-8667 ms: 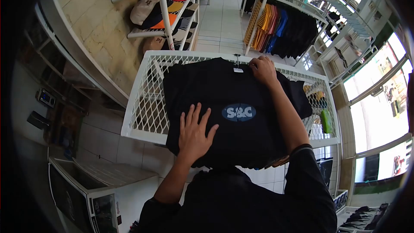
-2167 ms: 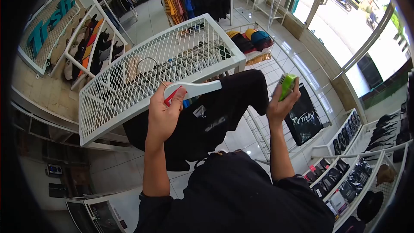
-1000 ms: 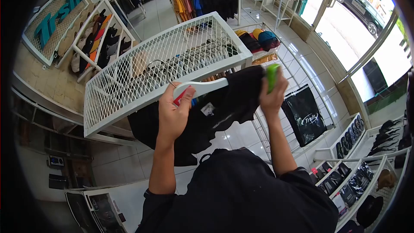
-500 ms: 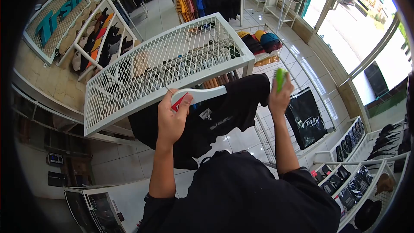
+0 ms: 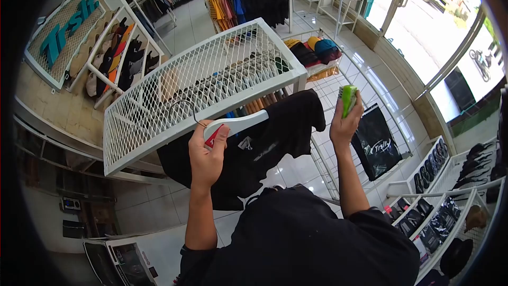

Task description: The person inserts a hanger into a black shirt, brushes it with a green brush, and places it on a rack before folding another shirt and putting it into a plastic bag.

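Observation:
My left hand [image 5: 208, 153] is closed on a white clothes hanger [image 5: 247, 122] near its metal hook, with a red tag under the thumb. From the hanger hangs a black T-shirt [image 5: 288, 127], with a small pale label at the neck and a grey print on its front. In my right hand [image 5: 346, 123] is a green brush [image 5: 349, 99], gripped upright with its pale bristles facing left toward the shirt. The brush is apart from the cloth, just right of the shirt's sleeve.
A white mesh-topped rack [image 5: 206, 82] with hanging clothes stands directly ahead. Caps [image 5: 320, 47] lie on a stand behind it. At the right are a black printed bag [image 5: 377, 143] and shelves of sandals [image 5: 429, 167]. More caps [image 5: 114, 55] fill a left-hand display.
The brush has turned in my right hand, so its bristles show more clearly at the left. The hanger's hook is now plainly visible above my left hand. My view has shifted slightly.

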The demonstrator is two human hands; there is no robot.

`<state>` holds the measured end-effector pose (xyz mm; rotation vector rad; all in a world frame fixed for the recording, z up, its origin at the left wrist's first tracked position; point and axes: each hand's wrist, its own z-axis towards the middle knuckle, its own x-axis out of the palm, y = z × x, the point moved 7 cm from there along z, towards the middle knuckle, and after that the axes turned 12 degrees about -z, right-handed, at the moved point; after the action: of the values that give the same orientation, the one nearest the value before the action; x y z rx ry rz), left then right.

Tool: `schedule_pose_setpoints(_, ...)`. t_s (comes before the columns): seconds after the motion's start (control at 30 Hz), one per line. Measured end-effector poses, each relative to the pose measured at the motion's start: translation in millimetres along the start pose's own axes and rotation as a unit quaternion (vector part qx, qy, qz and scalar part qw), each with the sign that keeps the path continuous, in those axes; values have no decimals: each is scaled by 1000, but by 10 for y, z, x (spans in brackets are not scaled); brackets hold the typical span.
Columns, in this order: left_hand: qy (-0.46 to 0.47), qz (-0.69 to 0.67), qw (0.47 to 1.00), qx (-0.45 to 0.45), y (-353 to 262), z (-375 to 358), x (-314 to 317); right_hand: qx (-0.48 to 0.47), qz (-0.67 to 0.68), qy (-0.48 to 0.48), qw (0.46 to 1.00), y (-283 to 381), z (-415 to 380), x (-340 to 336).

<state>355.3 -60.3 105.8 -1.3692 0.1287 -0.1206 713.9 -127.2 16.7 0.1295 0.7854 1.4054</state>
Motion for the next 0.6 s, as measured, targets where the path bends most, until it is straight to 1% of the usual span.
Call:
schedule_pose_setpoints(0.03, 0, 1, 1000, 5, 7, -13, 20, 0, -1, 3, 1000, 152, 13, -136)
schedule_pose_setpoints(0.1, 3, 3, 1000, 9, 35, -19, 79, -21, 87, 57, 994, 550, -31, -260)
schedule_pose_setpoints(0.17, 20, 0, 999, 26, 64, -3, 196, -138, 144, 69, 978, 916, -188, -305)
schedule_pose_setpoints(0.2, 28, 8, 999, 27, 14, -18, 248, -163, 152, 98, 970, 1030, -287, -291)
schedule_pose_setpoints(0.23, 31, 8, 999, 28, 6, -22, 250, -194, 131, 126, 964, 1014, -390, -226)
schedule_pose_setpoints(0.3, 42, 2, 998, 38, -7, -58, 244, -191, 75, 25, 979, 739, -350, -35)
schedule_pose_setpoints(0.33, 23, 1, 999, 27, -76, -69, 229, -85, 65, 53, 993, 552, -216, 44)
schedule_pose_setpoints(0.37, 22, 1, 999, 27, -75, -87, 195, 60, 21, 112, 992, 186, -213, 204)
schedule_pose_setpoints(0.4, 15, 7, 999, 31, -78, -101, 139, 42, -5, 69, 997, 16, -192, 132)
schedule_pose_setpoints(0.43, 9, 12, 999, 38, -85, -94, 94, 23, -30, 22, 999, -9, -101, 34)
schedule_pose_setpoints(0.47, 12, 15, 999, 32, -41, -102, 66, 20, -31, 16, 999, 15, -73, 0)
schedule_pose_setpoints(0.53, 29, -7, 999, 23, 1, -78, 88, -26, 38, -17, 999, 407, -81, -354)
schedule_pose_setpoints(0.57, 45, -23, 999, 12, 26, -81, 118, -45, 75, 4, 996, 541, -151, -395)
schedule_pose_setpoints(0.6, 51, -23, 998, 10, 33, -89, 138, -92, 83, 24, 992, 741, -224, -445)
